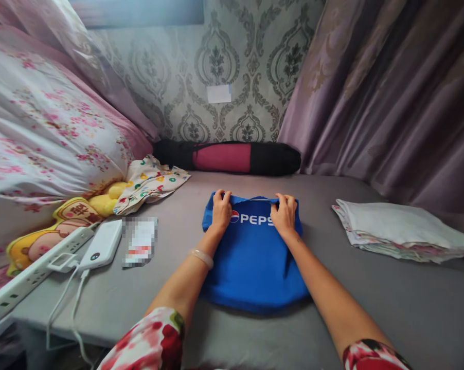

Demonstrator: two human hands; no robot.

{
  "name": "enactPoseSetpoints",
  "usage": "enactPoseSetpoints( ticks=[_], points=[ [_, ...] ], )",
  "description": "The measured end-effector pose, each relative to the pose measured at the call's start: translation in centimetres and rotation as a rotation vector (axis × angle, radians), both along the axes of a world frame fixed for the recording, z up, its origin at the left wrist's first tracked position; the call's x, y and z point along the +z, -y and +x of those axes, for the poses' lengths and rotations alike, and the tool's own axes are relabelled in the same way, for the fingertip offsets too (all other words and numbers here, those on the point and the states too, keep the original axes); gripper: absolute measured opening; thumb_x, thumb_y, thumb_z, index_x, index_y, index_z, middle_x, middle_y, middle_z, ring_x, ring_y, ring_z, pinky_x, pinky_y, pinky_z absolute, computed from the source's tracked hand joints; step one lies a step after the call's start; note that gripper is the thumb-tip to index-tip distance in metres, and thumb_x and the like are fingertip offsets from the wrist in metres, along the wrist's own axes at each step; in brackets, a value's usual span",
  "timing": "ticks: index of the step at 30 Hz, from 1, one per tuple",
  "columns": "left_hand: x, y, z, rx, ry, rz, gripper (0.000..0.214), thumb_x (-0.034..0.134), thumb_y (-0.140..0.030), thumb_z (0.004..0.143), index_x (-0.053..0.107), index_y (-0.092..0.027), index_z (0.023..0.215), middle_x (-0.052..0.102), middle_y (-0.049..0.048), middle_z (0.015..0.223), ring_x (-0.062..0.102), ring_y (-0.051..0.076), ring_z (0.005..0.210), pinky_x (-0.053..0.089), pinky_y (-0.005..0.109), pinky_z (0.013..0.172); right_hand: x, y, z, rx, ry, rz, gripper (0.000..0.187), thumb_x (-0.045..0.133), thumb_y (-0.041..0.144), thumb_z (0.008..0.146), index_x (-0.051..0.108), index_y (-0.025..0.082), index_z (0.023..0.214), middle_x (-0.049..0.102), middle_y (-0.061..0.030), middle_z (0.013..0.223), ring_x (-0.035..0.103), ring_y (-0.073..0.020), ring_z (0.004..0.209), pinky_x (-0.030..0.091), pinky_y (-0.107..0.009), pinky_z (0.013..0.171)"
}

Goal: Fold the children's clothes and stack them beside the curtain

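Note:
A blue cloth bag (251, 267) with white PEPSI lettering lies on the grey bed surface in front of me. Its far edge is pinched at two places. My left hand (221, 208) grips that edge left of the lettering, fingers curled over it and thumb on the near side. On the right, my right hand (284, 211) closes on the same edge and covers the end of the lettering. Between the hands the edge gapes slightly. The bag's near end is rounded and rests on the bed.
Left of the bag are a small packet (140, 241), a white power bank (101, 245) with a cable, and a power strip (39, 275). Patterned cloth (150, 182) lies farther back. A black and pink roll (222, 157) lies along the wall; folded cloths (402, 231) are stacked right.

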State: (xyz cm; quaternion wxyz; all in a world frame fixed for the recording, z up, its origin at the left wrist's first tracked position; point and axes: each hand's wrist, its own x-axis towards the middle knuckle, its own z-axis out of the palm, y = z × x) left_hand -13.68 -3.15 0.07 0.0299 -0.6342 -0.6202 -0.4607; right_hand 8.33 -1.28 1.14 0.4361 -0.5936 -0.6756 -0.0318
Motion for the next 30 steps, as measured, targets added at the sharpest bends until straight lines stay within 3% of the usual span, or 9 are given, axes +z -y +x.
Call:
enactPoseSetpoints(
  ticks=[8, 16, 24, 30],
  points=[
    [-1.1, -1.6, -0.2, -0.006, -0.124, -0.159, 0.024, 0.048, -0.013, 0.086, 0.062, -0.016, 0.106, 0.043, 0.0159, 0.126, 0.044, 0.028, 0.115, 0.041, 0.043, 0.100, -0.9, -1.7, -0.3, -0.048, 0.113, -0.242, 0.035, 0.056, 0.033, 0.088, 0.064, 0.015, 0.117, 0.050, -0.0158, 0.119, 0.042, -0.0292, 0.108, 0.037, -0.038, 0.095],
    [-1.4, -3.8, 0.0, 0.095, -0.257, -0.315, 0.018, 0.048, -0.023, 0.091, 0.064, -0.013, 0.093, 0.052, 0.0162, 0.108, 0.050, 0.027, 0.102, 0.042, 0.039, 0.092, -1.0, -3.6, -0.7, -0.127, 0.263, -0.416, 0.036, 0.051, 0.037, 0.092, 0.066, 0.012, 0.112, 0.057, -0.0185, 0.116, 0.046, -0.0315, 0.111, 0.036, -0.037, 0.091],
    [-1.8, -6.0, -0.1, 0.155, -0.350, -0.385, 0.032, 0.049, -0.039, 0.093, 0.064, -0.010, 0.096, 0.057, 0.0178, 0.103, 0.052, 0.030, 0.099, 0.041, 0.039, 0.087, -0.7, -5.0, -0.8, -0.180, 0.341, -0.495, 0.039, 0.048, 0.038, 0.093, 0.067, 0.009, 0.110, 0.061, -0.0204, 0.114, 0.050, -0.0328, 0.112, 0.037, -0.039, 0.092],
    [-1.0, -7.6, 0.0, 0.171, -0.370, -0.438, 0.035, 0.050, -0.040, 0.093, 0.065, -0.009, 0.101, 0.058, 0.0181, 0.108, 0.053, 0.030, 0.104, 0.039, 0.037, 0.089, 0.1, -6.7, -0.7, -0.170, 0.349, -0.503, 0.037, 0.046, 0.036, 0.094, 0.068, 0.010, 0.109, 0.062, -0.0199, 0.115, 0.050, -0.0313, 0.115, 0.036, -0.038, 0.094]
  ],
)
